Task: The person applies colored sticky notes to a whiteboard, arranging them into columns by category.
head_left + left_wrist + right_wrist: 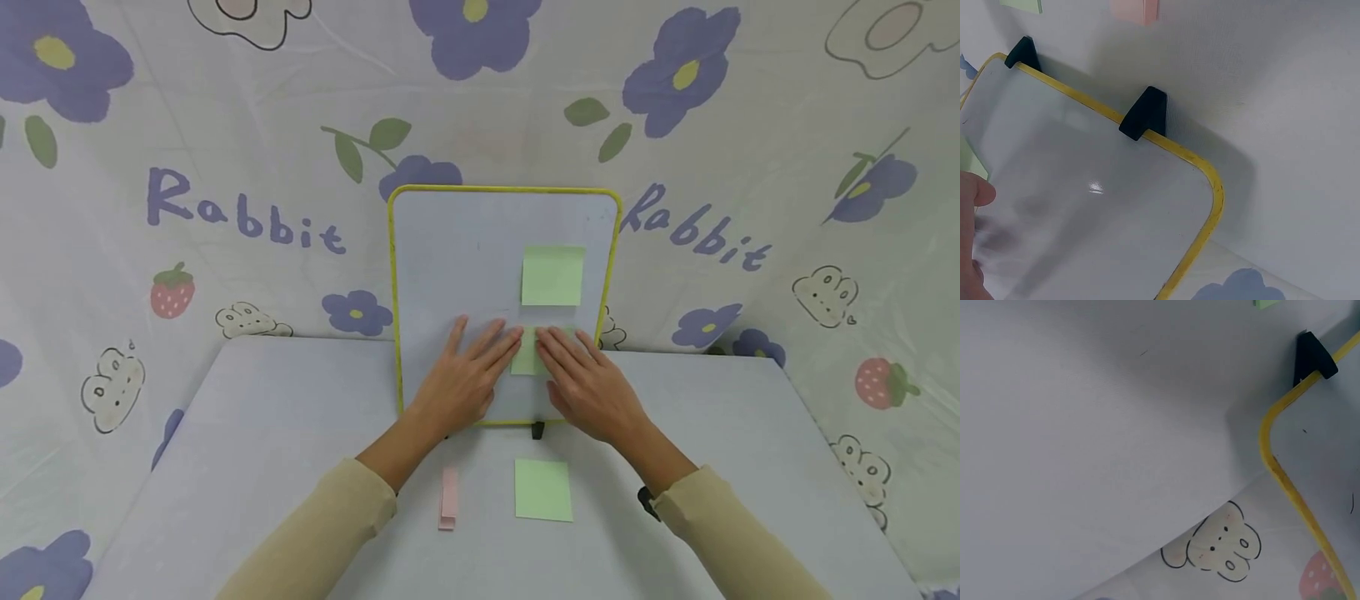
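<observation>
A whiteboard (450, 250) with a yellow frame stands upright on black feet (537, 430). Its upper right part carries a green sticky note (552, 277). Just below, a second green sticky note (527, 357) lies flat on the board, partly covered by the hands. My left hand (467, 379) rests its outstretched fingers on the board, with fingertips at the note's left edge. From the other side, my right hand (588, 383) presses straight fingers onto the same note. The left wrist view catches part of the left hand (969, 228) beside the note's corner (971, 162); the right hand is outside the right wrist view.
On the white table (300, 467) in front of the board lie another green sticky note (543, 490) and a narrow folded pink paper strip (448, 497). A patterned cloth (262, 125) with flowers and rabbits hangs behind the table.
</observation>
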